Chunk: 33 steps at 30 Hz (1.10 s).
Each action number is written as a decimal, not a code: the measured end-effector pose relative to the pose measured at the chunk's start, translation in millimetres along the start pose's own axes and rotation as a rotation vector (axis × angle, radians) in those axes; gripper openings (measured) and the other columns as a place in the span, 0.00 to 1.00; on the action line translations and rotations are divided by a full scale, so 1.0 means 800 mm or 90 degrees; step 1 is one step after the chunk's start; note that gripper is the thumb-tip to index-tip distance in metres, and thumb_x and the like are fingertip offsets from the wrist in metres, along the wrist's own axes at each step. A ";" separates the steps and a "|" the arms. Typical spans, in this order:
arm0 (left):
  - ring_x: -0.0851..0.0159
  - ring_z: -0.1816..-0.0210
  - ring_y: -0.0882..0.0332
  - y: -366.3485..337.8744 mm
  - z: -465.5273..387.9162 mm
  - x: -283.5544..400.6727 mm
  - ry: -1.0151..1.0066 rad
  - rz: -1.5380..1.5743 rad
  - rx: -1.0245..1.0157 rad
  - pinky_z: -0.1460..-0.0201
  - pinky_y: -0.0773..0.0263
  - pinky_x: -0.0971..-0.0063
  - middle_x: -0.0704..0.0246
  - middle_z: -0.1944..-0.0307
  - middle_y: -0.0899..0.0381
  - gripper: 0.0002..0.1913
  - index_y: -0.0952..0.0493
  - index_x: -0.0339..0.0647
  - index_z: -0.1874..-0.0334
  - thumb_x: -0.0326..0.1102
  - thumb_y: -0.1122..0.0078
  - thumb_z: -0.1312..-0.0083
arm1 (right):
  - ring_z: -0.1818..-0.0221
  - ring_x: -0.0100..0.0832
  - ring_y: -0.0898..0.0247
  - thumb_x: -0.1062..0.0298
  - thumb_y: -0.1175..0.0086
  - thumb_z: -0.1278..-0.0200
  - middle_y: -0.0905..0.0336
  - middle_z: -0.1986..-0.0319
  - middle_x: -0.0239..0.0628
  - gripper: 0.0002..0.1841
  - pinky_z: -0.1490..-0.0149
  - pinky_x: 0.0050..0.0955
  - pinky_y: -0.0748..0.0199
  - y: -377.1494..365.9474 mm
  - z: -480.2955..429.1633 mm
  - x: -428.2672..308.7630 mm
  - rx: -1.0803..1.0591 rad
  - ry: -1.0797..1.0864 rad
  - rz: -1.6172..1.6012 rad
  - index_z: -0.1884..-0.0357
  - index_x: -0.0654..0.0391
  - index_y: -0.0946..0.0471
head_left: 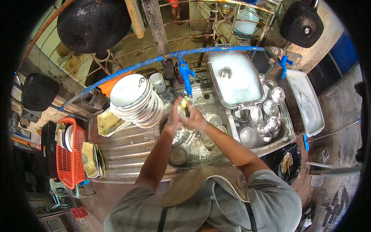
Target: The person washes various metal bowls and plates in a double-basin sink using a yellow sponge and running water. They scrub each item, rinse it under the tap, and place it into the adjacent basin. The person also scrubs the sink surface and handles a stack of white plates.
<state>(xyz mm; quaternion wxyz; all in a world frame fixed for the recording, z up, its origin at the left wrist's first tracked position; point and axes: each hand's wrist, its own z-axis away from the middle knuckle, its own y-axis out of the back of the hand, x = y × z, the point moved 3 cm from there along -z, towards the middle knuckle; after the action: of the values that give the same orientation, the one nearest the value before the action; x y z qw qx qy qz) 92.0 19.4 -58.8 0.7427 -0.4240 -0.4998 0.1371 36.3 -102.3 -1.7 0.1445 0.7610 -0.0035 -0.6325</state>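
Below a blue plastic tap (185,72), my left hand (174,116) and my right hand (196,117) are close together over the left sink basin. Between their fingers is a small yellowish thing (184,103), perhaps a sponge; a dark rounded edge shows beside it, too covered to name. Both hands look wet. Beneath them the basin holds metal bowls (178,155), dishes and utensils, partly hidden by my hands and forearms. A tall stack of white plates (129,90) stands on the drainboard to the left.
A tub of soapy water (234,78) with a metal scourer rests across the sink's back. The right basin holds steel bowls (271,108). An orange basket (71,162) of plates stands at left, beside yellow-green dishes (89,159). A blue pipe (139,66) crosses behind; black woks (92,26) hang above.
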 end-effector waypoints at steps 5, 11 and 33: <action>0.67 0.53 0.19 -0.016 0.005 -0.003 0.068 -0.431 0.111 0.44 0.23 0.67 0.69 0.59 0.15 0.20 0.19 0.42 0.48 0.53 0.46 0.21 | 0.35 0.53 0.28 0.47 0.36 0.38 0.32 0.33 0.61 0.38 0.33 0.51 0.26 -0.001 0.022 0.058 -0.122 0.098 0.595 0.34 0.66 0.29; 0.73 0.54 0.24 -0.012 0.001 -0.025 -0.189 -0.290 0.159 0.45 0.28 0.73 0.74 0.56 0.16 0.19 0.18 0.37 0.44 0.46 0.36 0.26 | 0.44 0.44 0.20 0.61 0.35 0.34 0.20 0.48 0.49 0.24 0.38 0.49 0.23 -0.033 0.045 0.098 -0.025 -0.048 0.126 0.42 0.66 0.23; 0.62 0.56 0.18 -0.051 0.021 -0.104 0.181 -0.278 0.255 0.54 0.20 0.56 0.66 0.55 0.18 0.28 0.25 0.43 0.38 0.60 0.42 0.26 | 0.51 0.35 0.19 0.75 0.37 0.33 0.16 0.50 0.45 0.21 0.43 0.35 0.19 0.059 0.120 0.016 0.125 -0.194 -0.042 0.38 0.62 0.23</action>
<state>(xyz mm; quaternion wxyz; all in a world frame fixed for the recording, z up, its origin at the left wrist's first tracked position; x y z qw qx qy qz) 30.0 -49.0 -77.6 0.8854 -0.1673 -0.4335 0.0092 -45.4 -170.6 -18.7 0.0466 0.6665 -0.0620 -0.7415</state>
